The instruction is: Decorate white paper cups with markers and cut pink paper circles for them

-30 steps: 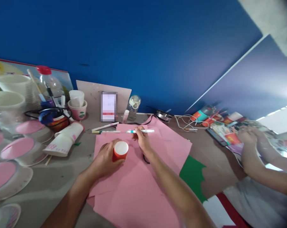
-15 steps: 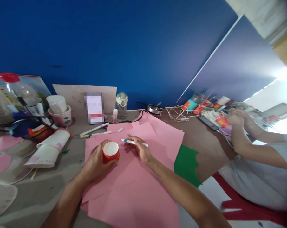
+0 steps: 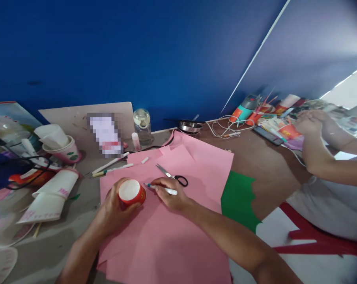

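Observation:
My left hand (image 3: 115,201) is closed round a red paper cup (image 3: 138,197), which rests upside down on pink paper (image 3: 178,236) with its white base facing up. In my right hand (image 3: 171,192) is a white marker (image 3: 168,191) with a teal tip, gripped like a pen. The tip points at the cup's right side, close to the paper; whether it touches the paper I cannot tell. Just beyond my right hand lies a pair of scissors (image 3: 169,173) with black handles. A small white cap (image 3: 144,160) sits farther back on the pink paper.
Left of the paper are joined paper cups (image 3: 52,195). Behind stand a phone (image 3: 105,135), a glue stick (image 3: 135,141) and a glass jar (image 3: 143,126). Green paper (image 3: 239,199) lies at right. A co-worker's hands (image 3: 310,124) are beside a red cup at far right.
My right hand has lowered the marker toward the paper beside the cup, bringing the scissors into view. The camera view has tilted and turned slightly.

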Motion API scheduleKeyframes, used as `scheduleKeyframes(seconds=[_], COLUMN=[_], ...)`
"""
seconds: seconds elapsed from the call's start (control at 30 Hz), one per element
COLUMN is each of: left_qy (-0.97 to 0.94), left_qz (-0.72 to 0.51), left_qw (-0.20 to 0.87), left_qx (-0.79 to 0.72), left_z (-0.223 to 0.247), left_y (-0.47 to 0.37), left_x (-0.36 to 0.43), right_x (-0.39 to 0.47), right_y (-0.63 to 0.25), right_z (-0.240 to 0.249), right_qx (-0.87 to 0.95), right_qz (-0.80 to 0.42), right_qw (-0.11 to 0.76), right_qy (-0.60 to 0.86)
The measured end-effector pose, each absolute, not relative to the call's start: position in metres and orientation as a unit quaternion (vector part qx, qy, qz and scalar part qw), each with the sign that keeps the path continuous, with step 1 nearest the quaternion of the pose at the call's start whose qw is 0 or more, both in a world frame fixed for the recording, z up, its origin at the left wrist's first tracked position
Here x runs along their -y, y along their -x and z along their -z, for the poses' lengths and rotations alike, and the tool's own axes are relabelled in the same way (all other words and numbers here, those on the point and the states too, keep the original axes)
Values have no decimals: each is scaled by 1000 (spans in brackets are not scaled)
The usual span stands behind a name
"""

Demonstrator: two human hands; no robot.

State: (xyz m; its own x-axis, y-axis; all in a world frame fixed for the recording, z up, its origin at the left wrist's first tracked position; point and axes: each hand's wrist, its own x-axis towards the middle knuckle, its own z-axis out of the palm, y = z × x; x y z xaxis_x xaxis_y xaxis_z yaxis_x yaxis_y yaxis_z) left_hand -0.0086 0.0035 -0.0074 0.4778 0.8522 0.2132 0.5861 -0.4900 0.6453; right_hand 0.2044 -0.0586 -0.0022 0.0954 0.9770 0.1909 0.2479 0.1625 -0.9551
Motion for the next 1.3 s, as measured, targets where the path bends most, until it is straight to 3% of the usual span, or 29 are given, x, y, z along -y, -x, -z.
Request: scheduleKeyframes(seconds=[0.8,1.3], left_qy=[-809,-812], left_qz=[-280,-277], left_qw=[271,252], left_qx=[-439,-447], left_z=[4,4], left_y=[9,9], left_x=[0,-1], right_x=[53,53], right_y=[-206,-205], right_z=[2,2], right_qx=[657,671], right_qz=[-268,-245], right_qw=[433,440], right_qy=[556,543])
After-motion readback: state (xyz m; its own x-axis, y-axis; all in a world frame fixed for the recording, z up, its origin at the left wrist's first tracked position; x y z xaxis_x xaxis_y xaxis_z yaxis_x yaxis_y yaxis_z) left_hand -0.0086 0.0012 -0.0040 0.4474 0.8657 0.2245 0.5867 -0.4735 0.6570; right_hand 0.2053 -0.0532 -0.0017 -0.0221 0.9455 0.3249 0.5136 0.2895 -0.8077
